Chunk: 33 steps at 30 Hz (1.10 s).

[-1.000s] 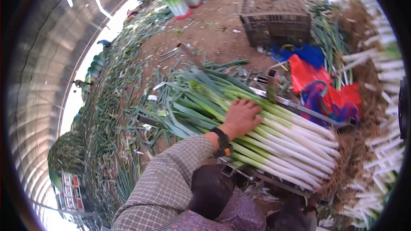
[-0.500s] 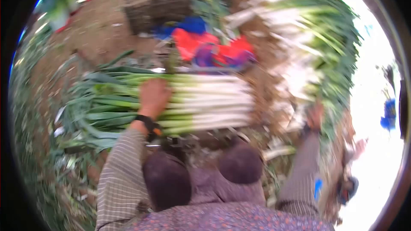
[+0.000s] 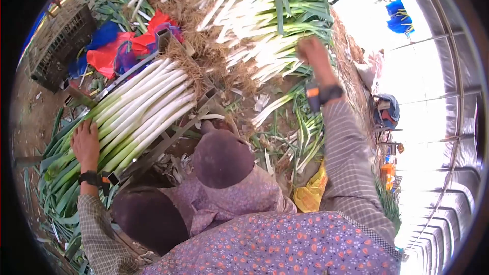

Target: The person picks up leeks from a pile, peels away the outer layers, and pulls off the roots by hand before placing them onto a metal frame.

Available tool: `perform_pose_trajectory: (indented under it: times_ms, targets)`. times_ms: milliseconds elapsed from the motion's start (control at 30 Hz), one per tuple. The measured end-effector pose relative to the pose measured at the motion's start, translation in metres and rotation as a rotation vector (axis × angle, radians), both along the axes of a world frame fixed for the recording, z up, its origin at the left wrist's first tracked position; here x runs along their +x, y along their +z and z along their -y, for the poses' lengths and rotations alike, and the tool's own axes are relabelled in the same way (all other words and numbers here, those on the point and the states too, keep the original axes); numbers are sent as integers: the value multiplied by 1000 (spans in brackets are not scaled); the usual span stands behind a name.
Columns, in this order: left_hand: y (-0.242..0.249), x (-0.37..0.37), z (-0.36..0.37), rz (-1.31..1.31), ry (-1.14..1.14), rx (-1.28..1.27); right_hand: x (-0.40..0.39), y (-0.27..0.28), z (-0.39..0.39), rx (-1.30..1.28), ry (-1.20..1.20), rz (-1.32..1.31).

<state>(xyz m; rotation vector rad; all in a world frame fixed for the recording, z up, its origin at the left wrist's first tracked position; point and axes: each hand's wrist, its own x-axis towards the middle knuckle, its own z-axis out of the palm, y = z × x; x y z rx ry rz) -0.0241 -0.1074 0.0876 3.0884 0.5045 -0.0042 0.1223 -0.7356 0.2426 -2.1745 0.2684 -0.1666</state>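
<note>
A row of trimmed leeks [image 3: 145, 104] lies side by side in a metal frame [image 3: 163, 137], white shanks and roots to the right, green leaves to the left. My left hand [image 3: 85, 145] rests on the green part of this row with its fingers stretched out. Farther right and away from me is a large heap of leeks [image 3: 265, 20], its roots facing left. At the leafy side of that heap my right hand [image 3: 311, 53] has its fingers curled round leeks; the fingertips are partly hidden.
Red plastic sheeting [image 3: 109, 53] and blue plastic sheeting [image 3: 103, 35] lie beyond the frame, near a dark crate [image 3: 58, 46]. Loose leeks [image 3: 305, 137] and a yellow bag [image 3: 311, 189] are on the ground between my knees and right arm. At right are greenhouse frame bars [image 3: 456, 97].
My view has swung to the right, so the frame and leek row appear tilted and farther left. My right hand has reached forward onto the heap; my left hand stays on the row.
</note>
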Motion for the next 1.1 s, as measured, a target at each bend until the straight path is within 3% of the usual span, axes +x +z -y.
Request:
perform_pose_trajectory:
  times_ms: [133,167,233,267,433,567,667,700,800,833,900,1000,1067,1100]
  targets:
    - [-8,2,-7,-11,2,23,-84,-200,136,298,-280,-358]
    - [-15,2,-14,-8,-11,56,-100,-279,173,175,-255,-372]
    - [-27,0,-28,-7,-42,85,-122,-334,168,259,-453,-435]
    - [-32,-1,-34,-2,-58,79,-120,-333,134,463,-680,-472]
    - [-25,-1,-41,-38,-113,13,-114,-452,140,141,-703,-639]
    - [-23,-3,-46,-25,-150,-18,-91,-439,97,39,-768,-495]
    - [-25,-4,-51,-1,-144,-49,-78,-433,88,-253,-785,-758]
    - [-24,-4,-53,-16,-129,-44,-74,-430,86,-243,-810,-788]
    - [-25,-5,-55,-21,-126,-27,-82,-428,90,-58,-862,-538]
    - [-26,-5,-55,-15,-120,-34,-88,-428,91,66,-880,-392]
    - [-26,-5,-54,-29,-128,7,-115,-393,93,462,-697,-180]
    - [-24,-2,-49,-39,-128,37,-158,-282,60,1289,-636,-170]
    - [-21,0,-44,-43,-129,26,-180,-247,56,1574,-536,-159]
    - [-22,-1,-39,-27,-119,53,-177,-242,55,1460,-661,-177]
